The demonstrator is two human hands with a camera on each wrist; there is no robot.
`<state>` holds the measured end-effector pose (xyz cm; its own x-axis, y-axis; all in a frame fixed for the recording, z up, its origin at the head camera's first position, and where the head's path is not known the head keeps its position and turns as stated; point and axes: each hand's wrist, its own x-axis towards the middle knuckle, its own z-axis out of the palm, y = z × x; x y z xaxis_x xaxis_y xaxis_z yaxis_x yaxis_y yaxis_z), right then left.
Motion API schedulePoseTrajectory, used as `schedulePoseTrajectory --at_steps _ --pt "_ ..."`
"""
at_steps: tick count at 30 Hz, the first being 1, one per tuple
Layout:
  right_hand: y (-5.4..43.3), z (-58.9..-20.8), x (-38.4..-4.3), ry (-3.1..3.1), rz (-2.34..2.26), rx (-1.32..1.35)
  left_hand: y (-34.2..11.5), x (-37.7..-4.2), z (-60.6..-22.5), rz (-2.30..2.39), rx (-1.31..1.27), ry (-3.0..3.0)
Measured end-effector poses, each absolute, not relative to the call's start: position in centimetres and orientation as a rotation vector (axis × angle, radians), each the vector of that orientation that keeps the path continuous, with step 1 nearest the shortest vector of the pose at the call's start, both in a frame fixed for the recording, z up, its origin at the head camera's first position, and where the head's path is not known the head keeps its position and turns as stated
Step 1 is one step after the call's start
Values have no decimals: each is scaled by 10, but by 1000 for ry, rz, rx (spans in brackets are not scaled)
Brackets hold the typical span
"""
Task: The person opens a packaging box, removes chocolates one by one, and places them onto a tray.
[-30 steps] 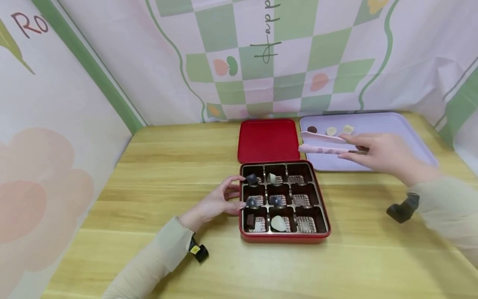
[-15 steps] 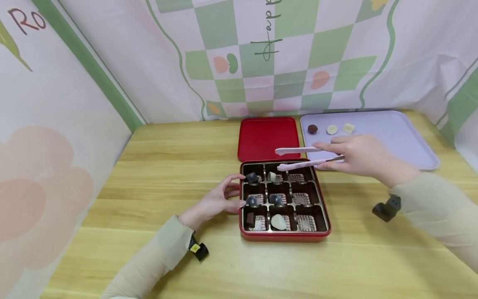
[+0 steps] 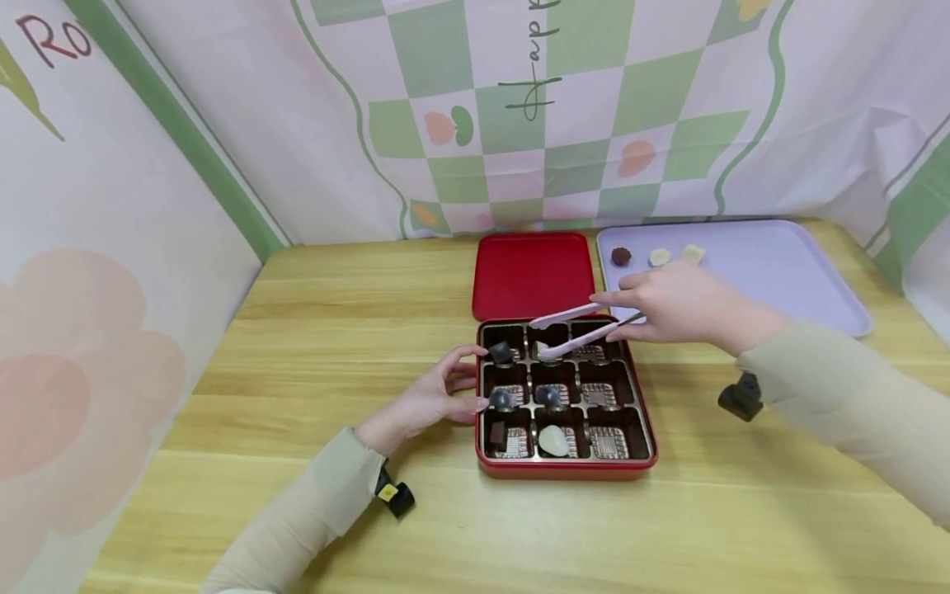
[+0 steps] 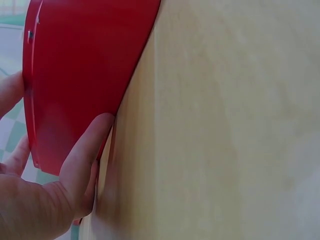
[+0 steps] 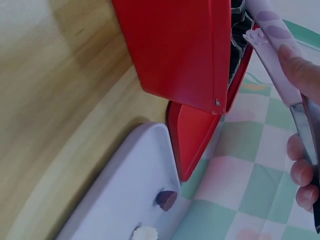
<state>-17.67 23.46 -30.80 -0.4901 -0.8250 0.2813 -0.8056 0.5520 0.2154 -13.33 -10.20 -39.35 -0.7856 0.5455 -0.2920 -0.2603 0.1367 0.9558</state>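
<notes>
A red box (image 3: pixel 567 472) with a dark divided insert stands on the wooden table. Chocolates lie in its left and middle columns, among them a dark cube (image 3: pixel 500 352), dark domes (image 3: pixel 548 396) and a white oval piece (image 3: pixel 552 440). My left hand (image 3: pixel 438 392) touches the box's left side, its thumb low on the red wall (image 4: pixel 90 75) in the left wrist view. My right hand (image 3: pixel 679 309) pinches pink tongs (image 3: pixel 582 340). Their tips are apart, over the back middle compartment, where a white chocolate (image 3: pixel 539 348) is partly hidden by one tip.
Behind the box lies its red lid (image 3: pixel 533 276). A lilac tray (image 3: pixel 779 272) at the back right bears a brown chocolate (image 3: pixel 621 256), a round white one (image 3: pixel 659 257) and a squarish white one (image 3: pixel 693 252). A patterned cloth (image 3: pixel 512 181) hangs behind the table.
My right hand has carried the tongs left and toward me, from over the tray to over the box's back middle compartment. The left hand has stayed at the box.
</notes>
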Motion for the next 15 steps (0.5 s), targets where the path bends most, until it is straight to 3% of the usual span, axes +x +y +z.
schedulePoseTrajectory --at_steps 15 --pt "207 -302 -179 -2586 -341 1378 -102 -134 -395 1705 276 1826"
